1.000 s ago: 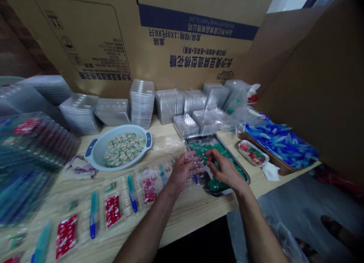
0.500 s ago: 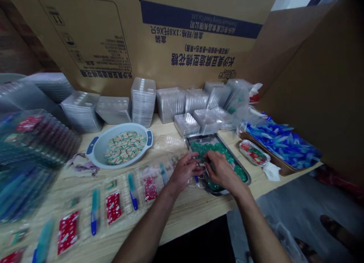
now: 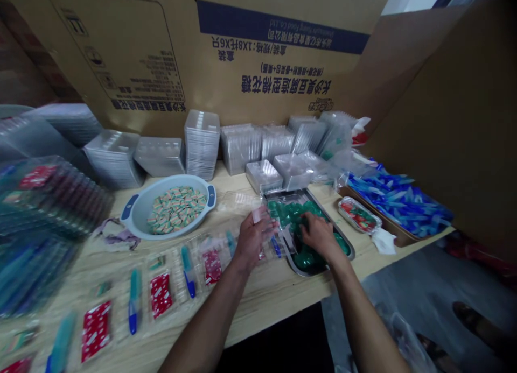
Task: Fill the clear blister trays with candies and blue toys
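Note:
My left hand is closed on a clear plastic blister pack that lies at the left rim of a metal tray. A blue pen-like piece shows inside the pack. My right hand rests in the tray among green wrapped candies, fingers curled down into them; what they grip is hidden. A row of filled blister packs, each with a red packet and a teal-and-blue pen, runs along the wooden table to my left.
A pale blue bowl of striped candies sits behind the row. Stacks of empty clear trays line the cardboard wall. A box of blue pens and a small dish of red candies stand at the right. Stacked finished packs fill the far left.
My left hand has shifted left and taken the clear pack off the tray's edge. My right hand has dropped from the pack into the green candies.

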